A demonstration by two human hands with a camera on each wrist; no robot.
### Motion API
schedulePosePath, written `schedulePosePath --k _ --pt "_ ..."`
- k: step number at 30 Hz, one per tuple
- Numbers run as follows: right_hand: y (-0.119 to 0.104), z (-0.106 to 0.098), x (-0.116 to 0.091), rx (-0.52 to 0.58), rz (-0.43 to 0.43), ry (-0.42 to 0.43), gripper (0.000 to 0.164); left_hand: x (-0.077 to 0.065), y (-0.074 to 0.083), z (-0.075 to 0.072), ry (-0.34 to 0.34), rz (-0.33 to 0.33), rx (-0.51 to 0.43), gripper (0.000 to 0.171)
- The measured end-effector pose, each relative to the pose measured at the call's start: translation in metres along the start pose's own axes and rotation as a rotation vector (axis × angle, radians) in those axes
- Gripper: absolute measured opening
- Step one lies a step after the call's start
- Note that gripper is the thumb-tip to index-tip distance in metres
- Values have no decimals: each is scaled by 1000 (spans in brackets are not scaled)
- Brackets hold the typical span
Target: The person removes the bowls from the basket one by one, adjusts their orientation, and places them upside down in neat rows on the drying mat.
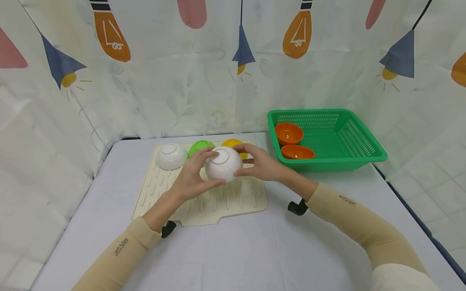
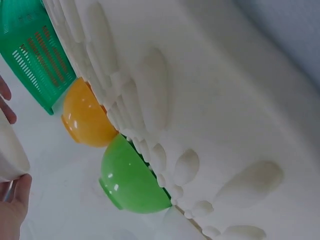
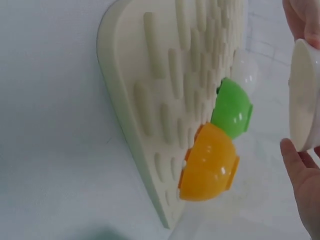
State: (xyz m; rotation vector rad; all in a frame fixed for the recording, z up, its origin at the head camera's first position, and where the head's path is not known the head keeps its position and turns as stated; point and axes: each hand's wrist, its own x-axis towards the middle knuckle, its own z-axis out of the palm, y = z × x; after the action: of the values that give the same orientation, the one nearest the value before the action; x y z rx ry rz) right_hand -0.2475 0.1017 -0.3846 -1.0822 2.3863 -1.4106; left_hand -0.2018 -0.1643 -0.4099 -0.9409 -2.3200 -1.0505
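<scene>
A white bowl (image 1: 223, 166), base up, is held above the cream drying mat (image 1: 238, 204). My left hand (image 1: 193, 173) grips its left side, thumb low and fingers near the base. From the other side my right hand (image 1: 263, 163) holds the bowl's wall between thumb and fingers. Behind it, a second white bowl (image 1: 172, 157), a green bowl (image 2: 132, 180) and a yellow bowl (image 3: 209, 162) sit upside down in a row along the mat's far side. The right wrist view shows the held bowl's rim and part of its inside.
A green slotted basket (image 1: 335, 163) stands at the back right of the white-covered table (image 1: 251, 254). Two orange bowls (image 1: 289, 134) lie in its left end, the nearer one tilted. Behind the table hangs a printed curtain (image 1: 204, 93).
</scene>
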Motion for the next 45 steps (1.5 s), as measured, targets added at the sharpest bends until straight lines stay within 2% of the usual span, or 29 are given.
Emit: schedulePosePath --k 8,11,13,16,19,32,35,40,45 --pt "2 2 1 -93 -213 20 76 2 -1 -1 11 34 -10 79" --pt "1 4 5 -186 -283 -1 79 0 -3 -5 -2 17 -6 78" --pt "0 8 7 -260 -298 -24 76 -2 -6 -8 -12 -6 -2 77" --pt "-1 17 12 -337 -293 -59 68 -8 -11 -15 -37 -51 -4 76" --pt "-1 27 19 -362 -277 -71 64 -13 -17 -25 -71 -95 -15 77" --pt "-7 96 62 -364 -168 -123 64 -40 -47 -86 -289 -273 3 77" --pt "-8 111 71 -356 -145 -125 64 -47 -54 -96 -312 -301 -7 76" --pt "-11 137 85 -339 -107 -120 64 -58 -64 -111 -345 -334 29 78" --pt "-12 155 95 -380 -82 -115 62 -66 -74 -117 -353 -346 41 80"
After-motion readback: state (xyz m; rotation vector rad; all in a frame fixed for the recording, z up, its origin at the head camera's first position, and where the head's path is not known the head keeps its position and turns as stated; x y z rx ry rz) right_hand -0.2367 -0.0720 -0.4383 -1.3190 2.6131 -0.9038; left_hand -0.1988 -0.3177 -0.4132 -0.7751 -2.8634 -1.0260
